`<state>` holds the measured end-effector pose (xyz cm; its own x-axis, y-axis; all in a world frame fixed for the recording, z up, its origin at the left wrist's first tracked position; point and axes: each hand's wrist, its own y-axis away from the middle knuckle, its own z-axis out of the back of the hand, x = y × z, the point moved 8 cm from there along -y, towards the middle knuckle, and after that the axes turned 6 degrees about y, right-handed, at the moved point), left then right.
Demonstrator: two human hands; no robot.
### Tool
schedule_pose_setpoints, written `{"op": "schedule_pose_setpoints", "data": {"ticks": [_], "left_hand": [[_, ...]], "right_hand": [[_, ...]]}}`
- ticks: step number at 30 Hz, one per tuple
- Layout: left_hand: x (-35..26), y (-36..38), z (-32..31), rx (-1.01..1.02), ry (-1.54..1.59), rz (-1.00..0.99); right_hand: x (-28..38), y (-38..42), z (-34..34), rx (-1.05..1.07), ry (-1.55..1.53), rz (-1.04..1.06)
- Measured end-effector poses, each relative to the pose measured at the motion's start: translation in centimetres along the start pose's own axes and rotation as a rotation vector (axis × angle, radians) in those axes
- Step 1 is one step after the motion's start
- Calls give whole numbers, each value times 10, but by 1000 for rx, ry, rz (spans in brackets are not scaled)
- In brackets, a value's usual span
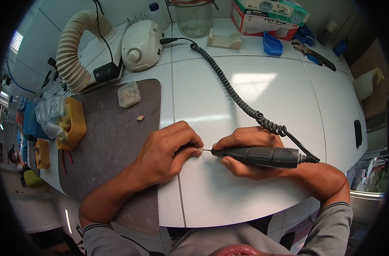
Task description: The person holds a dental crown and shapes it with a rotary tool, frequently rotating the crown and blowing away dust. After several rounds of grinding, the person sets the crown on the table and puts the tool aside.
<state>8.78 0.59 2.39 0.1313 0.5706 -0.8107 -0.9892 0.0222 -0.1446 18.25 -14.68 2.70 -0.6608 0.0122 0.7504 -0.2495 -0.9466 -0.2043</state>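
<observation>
My left hand (169, 150) pinches a tiny pale piece (201, 151) between thumb and fingertips; its exact kind is too small to make out. Gripped in my right hand (245, 141) is a black rotary handpiece (262, 156), lying nearly level. Its thin metal bit (207, 150) points left and meets or nearly meets the pale piece. From the handpiece's rear, a coiled black cord (228, 85) runs up to a white control unit (141, 47) with a round knob. Both hands are low over the white tabletop, the left one beside the grey mat (113, 141).
On the mat are a clear tub (129, 94) of pale pieces and a small fragment (140, 117). A ribbed hose (70, 51) curves at back left, above a yellow basket (76, 123). Behind stand a glass jar (194, 19), mask boxes (267, 21), a blue tray (272, 44) and pliers (313, 53).
</observation>
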Motion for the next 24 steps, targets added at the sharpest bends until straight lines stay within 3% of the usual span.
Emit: {"op": "schedule_pose_setpoints", "data": {"ticks": [24], "left_hand": [[-1, 0, -1, 2, -30, -25]], "right_hand": [[-1, -1, -1, 57, 48, -52]]}}
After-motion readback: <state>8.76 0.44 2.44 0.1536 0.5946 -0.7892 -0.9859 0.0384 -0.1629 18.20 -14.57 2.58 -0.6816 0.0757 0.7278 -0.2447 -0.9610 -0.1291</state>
